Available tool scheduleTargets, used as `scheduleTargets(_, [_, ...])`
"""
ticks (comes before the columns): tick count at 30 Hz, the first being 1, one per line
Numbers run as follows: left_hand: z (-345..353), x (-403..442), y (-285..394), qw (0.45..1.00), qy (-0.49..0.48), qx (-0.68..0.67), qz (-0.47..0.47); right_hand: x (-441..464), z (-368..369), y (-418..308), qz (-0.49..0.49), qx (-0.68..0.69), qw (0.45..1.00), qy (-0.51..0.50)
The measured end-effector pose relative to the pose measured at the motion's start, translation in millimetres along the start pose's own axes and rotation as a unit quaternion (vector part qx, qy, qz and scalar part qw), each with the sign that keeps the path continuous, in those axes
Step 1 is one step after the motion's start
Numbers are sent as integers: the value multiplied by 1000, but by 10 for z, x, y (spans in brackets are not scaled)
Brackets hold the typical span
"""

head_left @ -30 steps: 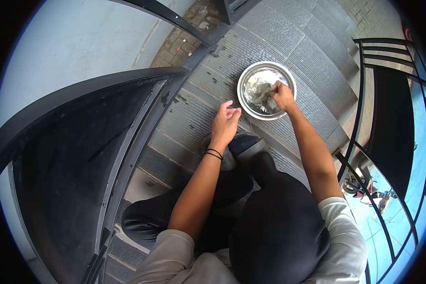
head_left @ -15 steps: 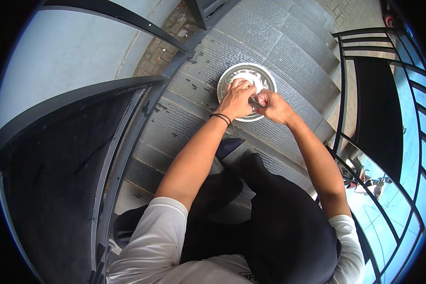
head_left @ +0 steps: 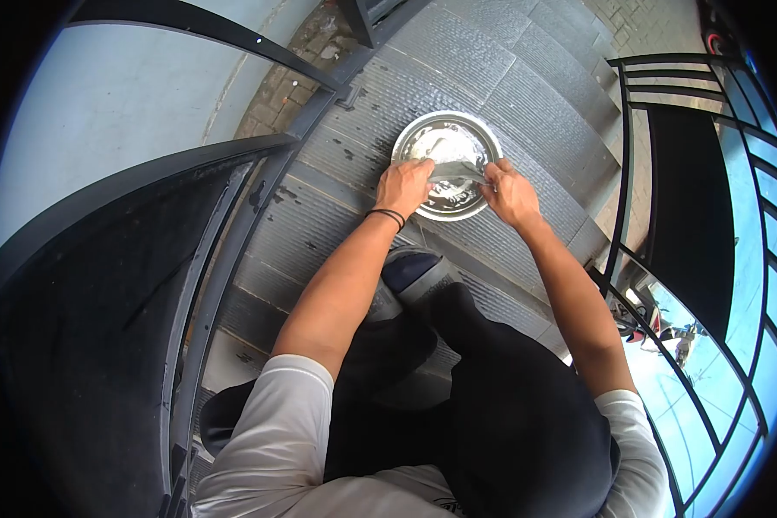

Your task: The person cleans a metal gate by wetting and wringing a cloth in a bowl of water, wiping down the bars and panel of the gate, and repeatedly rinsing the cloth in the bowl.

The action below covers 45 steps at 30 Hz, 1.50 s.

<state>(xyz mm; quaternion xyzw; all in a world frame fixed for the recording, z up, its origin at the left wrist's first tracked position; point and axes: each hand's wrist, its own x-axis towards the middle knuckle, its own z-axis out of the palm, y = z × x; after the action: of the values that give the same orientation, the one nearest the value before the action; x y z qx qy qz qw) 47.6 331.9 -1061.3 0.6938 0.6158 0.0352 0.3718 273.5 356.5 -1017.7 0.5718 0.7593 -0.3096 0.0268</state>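
Observation:
A round metal bowl [head_left: 446, 117] with shiny liquid inside rests on the grey ribbed steps. Over it a thin grey cloth [head_left: 456, 172] is stretched between my two hands. My left hand [head_left: 405, 186], with dark bands at the wrist, is closed on the cloth's left end at the bowl's left rim. At the right rim, my right hand [head_left: 510, 193] pinches the other end. The cloth hides part of the bowl's inside.
Grey tiled steps [head_left: 535, 104] surround the bowl, with wet spots on the left. A black metal frame with a dark panel [head_left: 86, 302] stands at the left. Black railings [head_left: 623, 173] run along the right. My shoe [head_left: 410, 269] is just below the bowl.
My left hand has come from beside the bowl to the cloth and taken hold of it. The cloth, bunched in my right hand earlier, is now spread between both hands.

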Motion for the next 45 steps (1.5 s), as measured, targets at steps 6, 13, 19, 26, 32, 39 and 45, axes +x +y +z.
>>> scheduleTargets(6, [379, 92, 9, 996, -23, 68, -51, 256, 513, 188, 16, -47, 990, -134])
scheduleTargets(13, [206, 61, 69, 973, 104, -149, -143, 154, 237, 140, 44, 120, 992, -13])
scheduleTargets(19, [-190, -82, 297, 922, 164, -295, -190, -93, -83, -17, 123, 268, 955, 30])
scheduleTargets(26, [-18, -356, 919, 859, 127, -458, -190, -366, -80, -519, 105, 321, 941, 1])
scheduleTargets(32, [-34, -517, 913, 870, 212, -436, -86, -313, -187, -541, 97, 188, 977, -20])
scheduleTargets(39, [-54, -225, 612, 557, -13, -740, -376, -501, -200, -674, 47, 290, 955, 48])
scheduleTargets(45, [163, 177, 382, 457, -73, -829, -314, -649, -183, -735, 54, 320, 945, 35])
